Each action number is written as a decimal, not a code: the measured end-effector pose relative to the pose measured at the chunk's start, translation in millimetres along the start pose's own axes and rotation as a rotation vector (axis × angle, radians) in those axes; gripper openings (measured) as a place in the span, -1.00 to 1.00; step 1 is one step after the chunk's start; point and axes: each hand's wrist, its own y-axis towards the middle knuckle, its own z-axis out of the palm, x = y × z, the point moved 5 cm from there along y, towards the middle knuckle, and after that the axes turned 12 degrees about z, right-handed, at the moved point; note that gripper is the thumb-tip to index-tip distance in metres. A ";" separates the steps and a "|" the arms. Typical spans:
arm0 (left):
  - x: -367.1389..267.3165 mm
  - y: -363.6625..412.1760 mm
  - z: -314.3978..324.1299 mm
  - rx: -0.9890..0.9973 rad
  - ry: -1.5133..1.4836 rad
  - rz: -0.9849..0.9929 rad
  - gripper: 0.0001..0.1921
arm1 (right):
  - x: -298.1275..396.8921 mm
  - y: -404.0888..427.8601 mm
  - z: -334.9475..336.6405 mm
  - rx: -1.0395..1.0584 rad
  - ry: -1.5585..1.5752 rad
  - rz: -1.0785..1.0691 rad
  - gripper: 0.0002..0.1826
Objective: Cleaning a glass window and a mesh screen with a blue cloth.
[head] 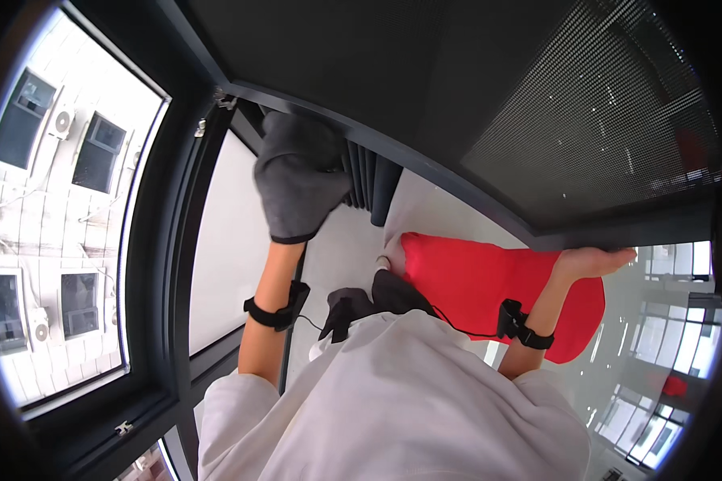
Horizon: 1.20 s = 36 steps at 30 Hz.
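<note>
A grey cloth (pixel 298 180) drapes over my left hand (pixel 301 174), hiding its fingers. The cloth lies against the lower frame bar of a dark mesh screen panel (pixel 583 132), near the hinge side. My right hand (pixel 598 263) is bent at the wrist, its palm and fingers along the underside of the panel's frame near the far corner. Part of that hand is hidden by the frame. Each forearm wears a black strap with a small device.
A dark window frame (pixel 183 264) with metal latches stands at the left, a building outside it. Pleated dark curtain (pixel 370 180) hangs behind the cloth. Below lies a red covering (pixel 487 282) above the pale glossy floor (pixel 620 300). A thin cable runs from each strap.
</note>
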 end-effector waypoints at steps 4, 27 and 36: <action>16.1 -24.2 -16.3 -0.128 0.009 0.060 -0.68 | 1.7 -6.1 5.4 -0.047 -0.067 -0.079 -0.34; 0.5 37.2 -21.0 -0.234 0.411 0.081 -0.63 | -37.9 21.3 -9.0 0.218 -0.073 -0.195 -0.35; 44.8 38.2 6.4 -0.147 0.509 -0.031 -0.63 | -44.6 21.7 -3.8 0.413 0.001 -0.281 -0.39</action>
